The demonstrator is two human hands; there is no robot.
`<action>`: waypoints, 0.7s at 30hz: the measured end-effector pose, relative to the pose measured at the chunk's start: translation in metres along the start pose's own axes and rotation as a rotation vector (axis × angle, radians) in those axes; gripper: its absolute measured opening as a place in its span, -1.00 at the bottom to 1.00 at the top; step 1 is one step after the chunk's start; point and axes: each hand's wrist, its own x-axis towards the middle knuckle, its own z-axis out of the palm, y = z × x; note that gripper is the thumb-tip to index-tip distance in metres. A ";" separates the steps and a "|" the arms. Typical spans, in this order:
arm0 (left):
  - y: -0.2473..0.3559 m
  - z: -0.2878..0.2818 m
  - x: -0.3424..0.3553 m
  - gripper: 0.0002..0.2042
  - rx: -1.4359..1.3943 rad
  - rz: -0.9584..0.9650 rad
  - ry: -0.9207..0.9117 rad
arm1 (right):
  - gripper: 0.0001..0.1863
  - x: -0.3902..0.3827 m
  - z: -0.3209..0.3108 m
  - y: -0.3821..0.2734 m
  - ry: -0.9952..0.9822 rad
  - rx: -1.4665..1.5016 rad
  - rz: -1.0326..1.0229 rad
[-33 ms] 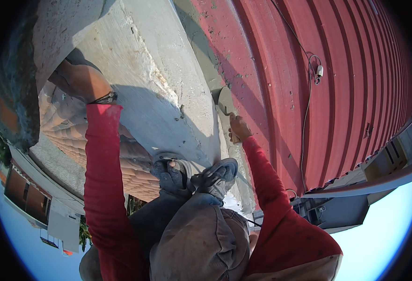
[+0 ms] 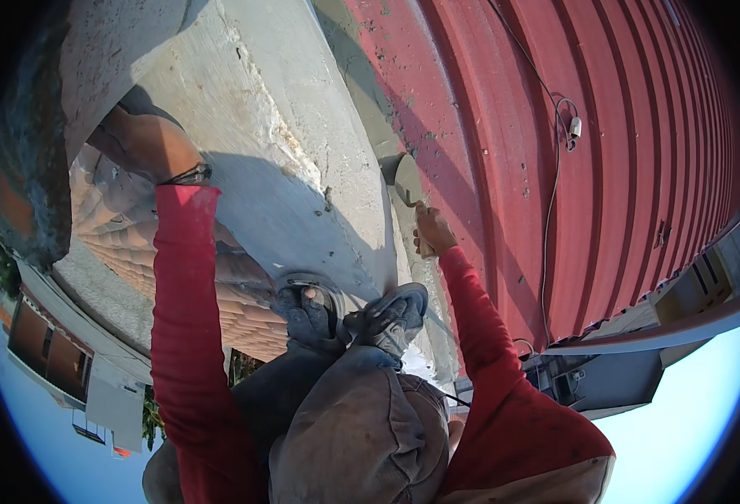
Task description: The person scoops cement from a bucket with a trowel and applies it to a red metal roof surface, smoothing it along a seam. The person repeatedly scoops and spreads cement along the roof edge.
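My right hand (image 2: 434,232) is closed round the handle of a trowel (image 2: 407,176). Its rounded grey blade lies flat on a strip of grey mortar (image 2: 370,105) between the pale concrete wall top and the red metal roof. My left arm reaches forward on the left, with a dark band at the wrist. Beyond that band, part of my left hand (image 2: 139,144) shows, but its fingers are hidden behind a grey concrete edge (image 2: 105,63).
My sandalled feet stand on the concrete ledge (image 2: 302,202). Ridged red roofing (image 2: 622,168) fills the right, with a loose black cable (image 2: 548,210) and a white fitting (image 2: 575,127) across it. Clay roof tiles (image 2: 126,223) lie below on the left. Mortar crumbs dot the red sheet.
My right hand and the trowel have shifted very slightly to the right. The left arm has hardly moved.
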 end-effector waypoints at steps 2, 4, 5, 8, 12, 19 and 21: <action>-0.013 -0.005 0.001 -0.73 0.046 0.038 0.001 | -0.44 -0.023 -0.013 -0.077 -0.032 0.322 0.246; -0.016 -0.012 0.020 -0.73 0.076 0.078 0.032 | -0.45 0.008 -0.017 -0.139 -0.090 0.437 0.163; -0.008 -0.001 0.006 -0.74 0.001 0.024 0.019 | -0.46 0.040 -0.028 -0.145 -0.080 0.448 0.137; 0.006 0.007 -0.001 -0.75 -0.077 -0.015 0.008 | -0.48 0.110 -0.035 -0.181 -0.052 0.467 0.137; -0.003 0.010 0.008 -0.75 0.076 0.056 0.125 | -0.51 0.096 -0.014 -0.156 0.001 0.357 0.222; -0.001 -0.015 0.003 -0.62 -0.552 -0.358 -0.049 | -0.46 -0.047 0.009 0.009 -0.026 0.268 0.348; 0.014 -0.053 0.015 -0.40 -1.423 -1.127 0.096 | -0.46 -0.080 -0.003 0.045 -0.074 0.369 0.381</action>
